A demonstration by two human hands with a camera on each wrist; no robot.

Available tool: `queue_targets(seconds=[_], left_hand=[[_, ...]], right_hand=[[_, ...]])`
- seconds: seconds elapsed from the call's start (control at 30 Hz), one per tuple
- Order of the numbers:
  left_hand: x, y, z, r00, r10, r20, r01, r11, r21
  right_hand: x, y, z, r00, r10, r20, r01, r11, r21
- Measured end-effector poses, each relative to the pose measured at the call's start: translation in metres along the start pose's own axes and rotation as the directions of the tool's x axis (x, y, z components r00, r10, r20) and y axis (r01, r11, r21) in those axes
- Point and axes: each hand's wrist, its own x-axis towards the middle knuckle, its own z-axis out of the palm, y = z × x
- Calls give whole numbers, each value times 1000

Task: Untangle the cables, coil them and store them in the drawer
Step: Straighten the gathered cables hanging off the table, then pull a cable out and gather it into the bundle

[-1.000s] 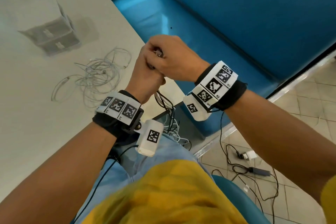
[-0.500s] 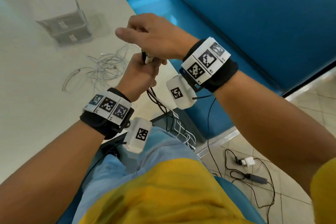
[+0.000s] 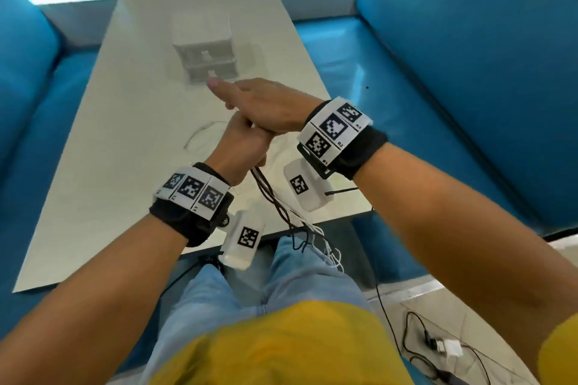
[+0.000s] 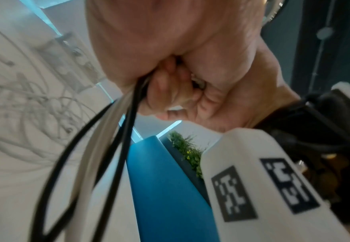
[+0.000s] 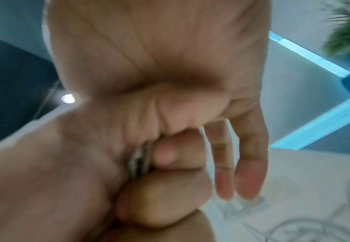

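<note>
My left hand (image 3: 240,147) is a fist that grips a bundle of black and white cables (image 3: 272,197) above the table's near edge. The bundle (image 4: 130,114) hangs from the fist down to my lap. My right hand (image 3: 259,103) lies across the top of the left fist, index finger straight and pointing left. In the right wrist view two fingers (image 5: 242,163) are straight, while another digit pinches a few strands (image 5: 138,160) against the left hand. A small white drawer unit (image 3: 206,53) stands farther back on the table, drawers closed.
More loose white cables (image 3: 203,134) lie on the white table (image 3: 109,166), partly hidden behind my hands. Blue benches (image 3: 469,72) flank the table on both sides. A charger with a black lead (image 3: 447,348) lies on the floor at the right.
My head has turned, so the table now runs straight ahead. The right hand has dropped from above the left fist onto it, and both hands have moved over the table's near edge.
</note>
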Motion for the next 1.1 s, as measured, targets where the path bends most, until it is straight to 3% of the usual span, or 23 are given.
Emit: queue_targets(seconds=[0.1,0.2,0.27,0.37,0.43,0.53,0.67,0.77,0.93,1.03,1.1], left_hand=[[3,-8,-23,979,-155,-135,119,964,-239],[1,-12,-47,940,-192,-284,60,907,-416],[4,-16,-62,914,-198,-355,-3,871,-492],[8,-22,-82,885,-257,-390,-31,801,-598],[10,-25,-94,872,-316,-375,-12,751,-660],[8,-26,-105,891,-362,-275,52,682,-729],[-2,-24,-107,941,-327,-86,135,595,-793],[2,-30,-109,940,-325,-108,122,614,-780],[13,-49,-107,866,-363,-345,50,748,-662],[15,-56,-104,875,-332,-351,37,771,-636],[15,-58,-108,881,-339,-330,52,763,-644]], right_hand=[[8,2,16,994,77,82,-101,936,338],[13,10,47,967,130,221,-242,746,621],[15,14,72,943,134,306,-310,693,651],[14,19,104,927,212,310,-362,720,591],[17,23,119,943,245,224,-327,807,492],[25,29,126,990,134,-31,-123,965,232],[34,39,126,982,39,-184,-38,999,7],[35,38,127,992,20,-127,-21,1000,-6],[30,28,116,992,21,124,-24,1000,20],[33,32,96,975,82,206,-89,996,27],[44,39,80,984,74,164,-64,996,-60]])
